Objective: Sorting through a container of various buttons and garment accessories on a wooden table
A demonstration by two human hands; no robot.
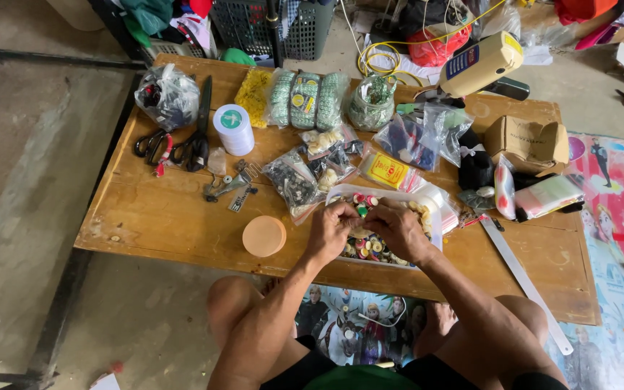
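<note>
Left hand (332, 230) and right hand (397, 231) meet over button tray (435, 209), worktop (167, 217) centre; fingers pinched narrow, held item hidden. Risk: button slips, rolls off 6 o'clock edge; elbow nudges peach lid (263, 236) at 9 o'clock.

Your left hand (331, 230) and right hand (397, 230) meet, fingertips together, over the shallow white plastic tray of mixed coloured buttons (427, 204) on the low wooden bench (160, 217). A round peach plastic lid (264, 236) lies at nine o'clock from your hands, black-handled scissors (198, 137) at ten.
</note>
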